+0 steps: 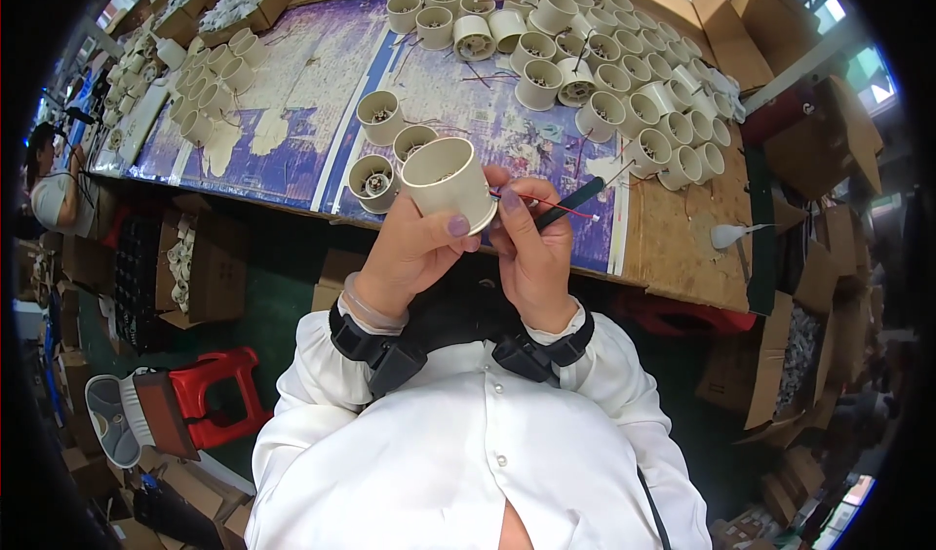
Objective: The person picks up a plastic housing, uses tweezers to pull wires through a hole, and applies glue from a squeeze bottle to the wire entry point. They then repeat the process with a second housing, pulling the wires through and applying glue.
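A: Where is the cream plastic lamp housing (pixel 449 183) now?

B: In the left hand (pixel 414 253), lifted over the near edge of the workbench (pixel 673 238). The fingers are closed around its wall and the thumb presses the rim. The right hand (pixel 534 257) is just beside it, at 3 o'clock, pinching thin red wires (pixel 551 204) and gripping a dark pen-like tool (pixel 573 202).

A: How should this step be done well?

B: I think the housing should be kept steady and tilted, so the opening is visible. The wires should be held close to their ends, because they are thin and can slip or bend.

A: What is hard to see?

B: The inside of the housing is turned away. Where the wires end is covered by the fingers. I cannot tell what kind of tool it is. At 12 o'clock many similar housings (pixel 585 72) stand on the bench; their inner parts are too small to read.
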The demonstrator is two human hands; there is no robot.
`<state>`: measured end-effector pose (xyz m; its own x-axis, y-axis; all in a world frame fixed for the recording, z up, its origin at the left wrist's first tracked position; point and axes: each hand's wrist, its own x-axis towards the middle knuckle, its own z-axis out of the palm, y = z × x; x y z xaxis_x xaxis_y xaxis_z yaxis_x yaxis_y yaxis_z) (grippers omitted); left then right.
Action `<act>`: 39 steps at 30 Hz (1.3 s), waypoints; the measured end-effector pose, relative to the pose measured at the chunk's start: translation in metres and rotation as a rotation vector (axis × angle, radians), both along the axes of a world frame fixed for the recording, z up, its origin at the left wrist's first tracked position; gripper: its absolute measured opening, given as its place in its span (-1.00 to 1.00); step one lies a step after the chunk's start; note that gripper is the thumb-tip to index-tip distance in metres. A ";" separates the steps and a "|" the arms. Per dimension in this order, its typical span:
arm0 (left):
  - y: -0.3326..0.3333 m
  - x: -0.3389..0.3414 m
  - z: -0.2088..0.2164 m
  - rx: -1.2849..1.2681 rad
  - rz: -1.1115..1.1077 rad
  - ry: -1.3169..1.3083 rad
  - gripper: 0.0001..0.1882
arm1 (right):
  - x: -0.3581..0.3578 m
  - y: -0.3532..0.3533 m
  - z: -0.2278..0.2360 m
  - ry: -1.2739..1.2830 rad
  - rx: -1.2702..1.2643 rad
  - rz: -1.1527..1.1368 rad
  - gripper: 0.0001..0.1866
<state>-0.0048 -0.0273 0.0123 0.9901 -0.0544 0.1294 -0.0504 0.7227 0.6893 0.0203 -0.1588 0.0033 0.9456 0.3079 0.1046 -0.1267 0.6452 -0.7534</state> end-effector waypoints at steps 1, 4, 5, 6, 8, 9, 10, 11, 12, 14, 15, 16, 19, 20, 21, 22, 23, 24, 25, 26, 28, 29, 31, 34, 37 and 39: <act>0.001 0.001 -0.001 0.068 -0.002 0.001 -0.28 | 0.000 0.000 0.001 0.032 0.023 0.013 -0.91; 0.001 0.003 -0.003 0.091 0.024 0.017 -0.25 | -0.001 0.002 -0.007 0.021 0.046 0.032 -0.89; 0.001 0.004 -0.003 0.102 0.037 0.025 -0.24 | -0.001 0.002 -0.009 0.015 0.057 0.042 -0.88; 0.002 0.004 -0.003 0.101 0.037 0.026 -0.24 | 0.000 0.001 -0.011 0.016 0.057 0.043 -0.88; 0.007 0.005 0.000 0.136 0.021 -0.026 -0.22 | 0.002 -0.002 -0.013 0.103 0.028 0.115 -0.87; 0.008 0.005 0.002 0.153 0.013 -0.051 -0.21 | 0.003 -0.003 -0.014 0.147 0.014 0.151 -0.86; 0.009 0.005 0.003 0.152 0.014 -0.050 -0.21 | 0.003 -0.004 -0.014 0.148 0.013 0.151 -0.86; 0.010 0.005 0.004 0.187 0.033 -0.078 -0.21 | 0.003 -0.004 -0.013 0.155 0.009 0.184 -0.85; 0.010 0.005 0.005 0.222 0.052 -0.106 -0.21 | 0.003 -0.005 -0.013 0.162 0.005 0.216 -0.84; 0.013 0.005 0.005 0.256 0.072 -0.133 -0.20 | 0.005 -0.008 -0.014 0.171 0.001 0.249 -0.84; 0.015 0.005 0.005 0.326 0.108 -0.182 -0.24 | 0.008 -0.013 -0.014 0.121 -0.079 0.216 -0.83; 0.018 0.005 0.005 0.398 0.148 -0.231 -0.28 | 0.012 -0.018 -0.014 0.070 -0.159 0.187 -0.83; 0.029 0.005 -0.001 0.543 0.232 -0.303 -0.29 | 0.024 -0.033 -0.007 0.025 -0.195 0.034 -0.82; 0.032 0.005 -0.006 0.617 0.273 -0.327 -0.27 | 0.028 -0.038 -0.004 0.030 -0.150 -0.093 -0.80; 0.034 0.004 -0.008 0.692 0.311 -0.351 -0.25 | 0.031 -0.044 -0.006 0.033 -0.152 -0.091 -0.80; 0.034 0.002 -0.009 0.691 0.313 -0.348 -0.25 | 0.035 -0.051 -0.009 -0.052 -0.227 -0.149 -0.77; 0.034 0.002 -0.009 0.698 0.306 -0.351 -0.25 | 0.037 -0.056 -0.012 -0.137 -0.303 -0.207 -0.73; 0.034 0.001 -0.010 0.705 0.300 -0.354 -0.24 | 0.037 -0.060 -0.012 -0.136 -0.305 -0.204 -0.73; 0.034 0.001 -0.010 0.712 0.295 -0.358 -0.24 | 0.036 -0.063 -0.013 -0.243 -0.422 -0.258 -0.72; 0.033 0.001 -0.012 0.712 0.298 -0.352 -0.24 | 0.035 -0.066 -0.015 -0.349 -0.538 -0.308 -0.71; 0.032 0.000 -0.012 0.753 0.312 -0.368 -0.25 | 0.034 -0.080 -0.019 -0.457 -0.656 -0.349 -0.69; 0.032 -0.001 -0.012 0.773 0.320 -0.376 -0.26 | 0.032 -0.094 -0.023 -0.514 -0.822 -0.310 -0.70; 0.031 -0.002 -0.010 0.782 0.324 -0.373 -0.26 | 0.029 -0.115 -0.029 -0.624 -1.153 -0.229 -0.71; 0.027 -0.004 -0.011 0.800 0.316 -0.374 -0.28 | 0.024 -0.125 -0.015 -0.423 -1.035 -0.184 -0.76; 0.023 -0.004 -0.014 0.806 0.219 -0.374 -0.31 | 0.019 -0.122 0.020 -0.362 -0.847 -0.160 -0.80; 0.019 -0.004 -0.018 0.786 0.195 -0.371 -0.31 | 0.015 -0.107 0.045 -0.442 -0.587 -0.135 -0.83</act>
